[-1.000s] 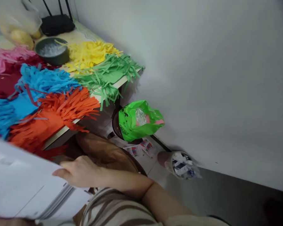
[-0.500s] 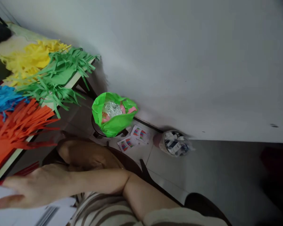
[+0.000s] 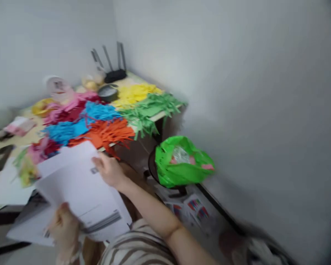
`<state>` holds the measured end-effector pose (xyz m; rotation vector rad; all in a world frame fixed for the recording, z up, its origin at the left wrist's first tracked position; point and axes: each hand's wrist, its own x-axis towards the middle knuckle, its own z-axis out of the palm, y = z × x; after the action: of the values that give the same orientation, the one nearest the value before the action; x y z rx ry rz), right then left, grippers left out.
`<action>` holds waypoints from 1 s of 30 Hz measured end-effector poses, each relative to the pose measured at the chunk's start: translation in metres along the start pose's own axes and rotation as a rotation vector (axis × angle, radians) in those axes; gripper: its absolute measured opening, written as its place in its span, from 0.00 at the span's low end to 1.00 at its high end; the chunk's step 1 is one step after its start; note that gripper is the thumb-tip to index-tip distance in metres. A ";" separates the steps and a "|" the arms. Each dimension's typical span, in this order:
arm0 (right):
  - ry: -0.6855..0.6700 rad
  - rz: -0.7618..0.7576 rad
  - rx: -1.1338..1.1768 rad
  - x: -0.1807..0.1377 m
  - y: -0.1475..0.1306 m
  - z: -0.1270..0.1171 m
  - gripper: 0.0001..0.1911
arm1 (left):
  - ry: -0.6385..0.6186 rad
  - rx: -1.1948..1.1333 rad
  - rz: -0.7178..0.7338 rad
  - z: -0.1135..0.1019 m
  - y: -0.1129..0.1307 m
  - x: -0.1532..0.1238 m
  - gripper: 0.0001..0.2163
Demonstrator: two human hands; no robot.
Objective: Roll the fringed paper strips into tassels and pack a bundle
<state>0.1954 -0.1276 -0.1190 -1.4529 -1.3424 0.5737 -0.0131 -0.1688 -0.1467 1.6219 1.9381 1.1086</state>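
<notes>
White printed sheets of paper lie tilted over my lap, in front of the table edge. My right hand grips their upper right edge, thumb on top. My left hand is closed on the sheets at their lower edge, where the paper bends. Beyond them, an orange fringed piece hangs over the table edge. A blue fringed piece, a green fringed piece and a yellow fringed piece lie around it. The view is blurred by motion.
A green plastic bag sits on a dark stool to the right, by the wall. On the floor below lie printed cards. A black router and a dark round bowl stand at the back of the table.
My view has swung left, so the table and bag appear further right. My left hand has come into view on the sheets, and more of the paper shows.
</notes>
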 end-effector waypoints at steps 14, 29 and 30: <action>-0.180 0.181 0.132 -0.024 0.026 0.037 0.24 | 0.010 -0.681 -0.285 0.012 -0.003 0.045 0.19; 0.086 0.216 0.363 0.017 0.035 0.063 0.15 | -0.057 -0.751 -0.229 0.017 0.008 0.064 0.22; 0.079 0.218 0.366 0.017 0.032 0.062 0.14 | -0.009 -0.784 -0.242 0.019 0.009 0.066 0.20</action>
<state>0.1601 -0.0849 -0.1651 -1.3093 -0.9630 0.8467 -0.0109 -0.1003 -0.1389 0.9358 1.3616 1.4871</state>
